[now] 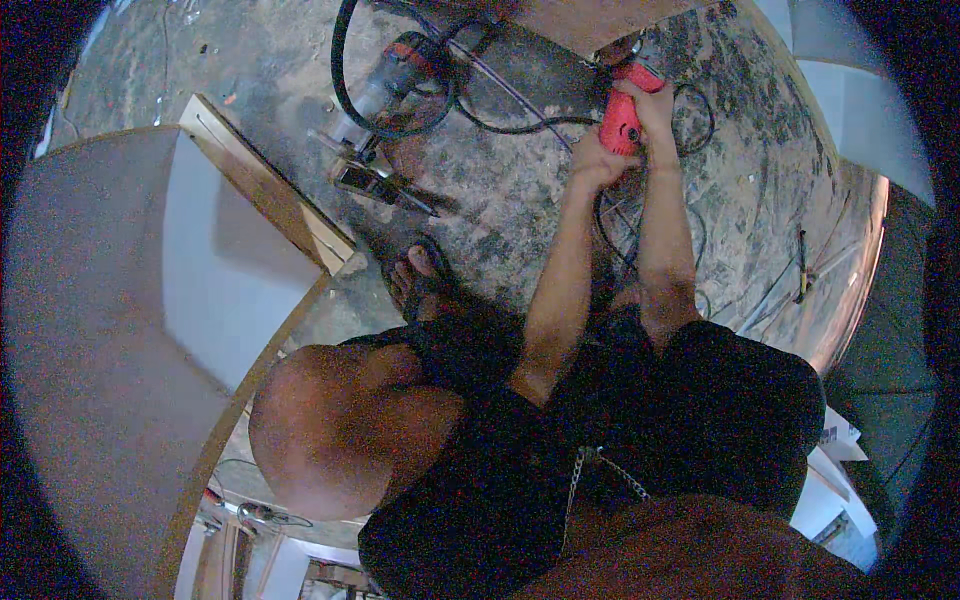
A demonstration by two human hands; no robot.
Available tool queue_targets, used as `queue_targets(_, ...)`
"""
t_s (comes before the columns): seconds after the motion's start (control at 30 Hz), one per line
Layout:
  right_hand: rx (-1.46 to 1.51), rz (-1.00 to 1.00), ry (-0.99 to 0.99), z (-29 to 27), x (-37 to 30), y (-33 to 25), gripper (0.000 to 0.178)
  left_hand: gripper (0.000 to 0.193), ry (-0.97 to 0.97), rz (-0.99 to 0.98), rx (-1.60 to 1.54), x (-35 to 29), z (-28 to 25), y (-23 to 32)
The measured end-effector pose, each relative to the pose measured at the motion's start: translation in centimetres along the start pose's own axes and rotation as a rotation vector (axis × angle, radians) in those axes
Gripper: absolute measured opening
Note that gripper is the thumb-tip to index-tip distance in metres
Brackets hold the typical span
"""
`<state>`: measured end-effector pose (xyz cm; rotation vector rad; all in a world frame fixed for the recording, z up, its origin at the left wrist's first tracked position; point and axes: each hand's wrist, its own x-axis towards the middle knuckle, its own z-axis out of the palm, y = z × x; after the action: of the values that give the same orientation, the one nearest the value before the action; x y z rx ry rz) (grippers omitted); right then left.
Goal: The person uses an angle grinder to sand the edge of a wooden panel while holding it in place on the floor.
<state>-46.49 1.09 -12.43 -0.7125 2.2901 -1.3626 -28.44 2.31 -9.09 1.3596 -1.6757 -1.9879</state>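
Note:
Both of my hands are wrapped around a red corded power tool (620, 122) low over the floor, at the far right of centre. My left hand (602, 162) grips its near end. Further forward, my right hand (655, 108) closes around its body from the right side. The tool's metal head reaches the corner of a brown panel (590, 22) at the top; the panel hides its working tip. A black cord (530, 128) runs left near the tool.
A grey, black and red tool (385, 95) resembling a nail gun lies on the stained concrete floor (500, 235), beside a looped black hose (340, 60). Large panels (95, 300) with a wooden edge strip (270, 195) stand at left. Thin rods (775, 295) lie at right.

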Motion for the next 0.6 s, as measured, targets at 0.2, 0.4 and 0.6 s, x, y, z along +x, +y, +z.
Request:
queue_targets(0.2, -0.008, -0.067, 0.056, 0.9, -1.8, -2.1, 0.071, 0.077, -0.038, -0.06, 0.049, -0.3, -0.8, 0.2)
queue_targets(0.4, -0.011, 0.016, 0.035, 0.8, -2.6, -3.6, 0.077, 0.065, 0.006, -0.006, 0.063, -0.1, -0.5, -0.4)
queue_targets(0.6, 0.035, -0.038, 0.024, 0.9, -2.6, -4.2, 0.08, 0.07, -0.054, 0.023, 0.01, 0.2, -0.6, -0.7)
